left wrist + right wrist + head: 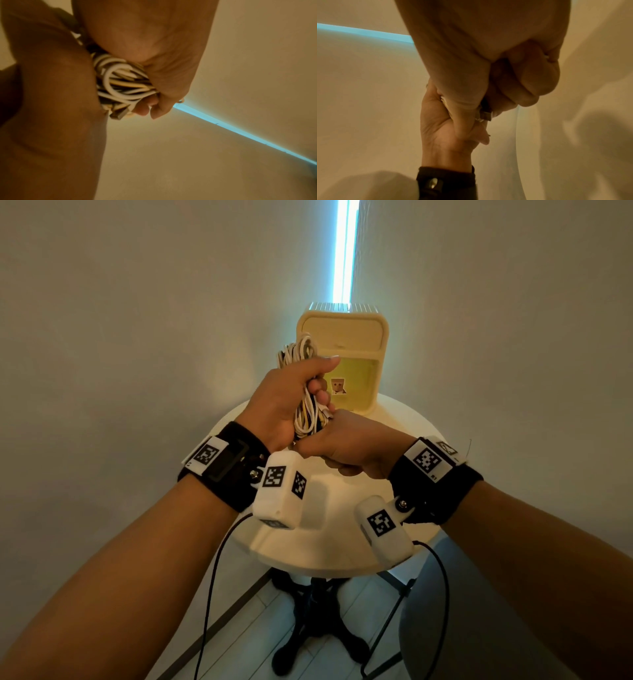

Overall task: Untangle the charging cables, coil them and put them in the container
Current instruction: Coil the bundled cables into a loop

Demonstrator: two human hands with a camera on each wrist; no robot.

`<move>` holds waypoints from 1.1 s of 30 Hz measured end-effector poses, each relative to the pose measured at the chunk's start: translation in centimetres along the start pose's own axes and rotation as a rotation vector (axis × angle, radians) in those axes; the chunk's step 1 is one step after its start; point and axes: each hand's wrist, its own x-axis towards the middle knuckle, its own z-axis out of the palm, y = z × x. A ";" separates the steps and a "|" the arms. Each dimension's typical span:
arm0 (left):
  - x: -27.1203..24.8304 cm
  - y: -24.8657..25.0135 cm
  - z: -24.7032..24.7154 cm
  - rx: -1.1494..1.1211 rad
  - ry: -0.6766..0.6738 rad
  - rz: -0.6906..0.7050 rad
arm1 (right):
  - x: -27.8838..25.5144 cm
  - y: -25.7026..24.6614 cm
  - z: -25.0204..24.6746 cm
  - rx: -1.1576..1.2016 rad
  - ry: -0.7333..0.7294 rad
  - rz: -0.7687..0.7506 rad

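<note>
We note white, yellow and dark cables (308, 405); pale yellow container (344, 337); white counter (329, 553); black wristbands (236, 463) bearing black-and-white checked tags.

hands: 2 (284, 402) (352, 446) | cable bundle: 1 (308, 412) | container: 1 (380, 344) | round table: 1 (329, 546) | wrist cameras: 2 (279, 491) (385, 529)

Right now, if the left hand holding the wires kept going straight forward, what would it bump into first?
Probably the yellow container on the round table. The left hand grips the cable bundle just in front of it, though the gap between them is hard to judge.
</note>
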 end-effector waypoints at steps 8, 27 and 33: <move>-0.2 -0.1 0.0 0.075 0.033 0.038 | 0.7 1.1 0.6 -0.035 0.036 -0.124; -2.0 -3.0 0.0 0.313 -0.172 0.001 | 1.2 -6.5 -2.3 0.584 0.223 -0.280; -1.9 -4.3 0.8 0.431 -0.047 -0.031 | 1.9 -6.1 -1.0 0.545 0.516 -0.270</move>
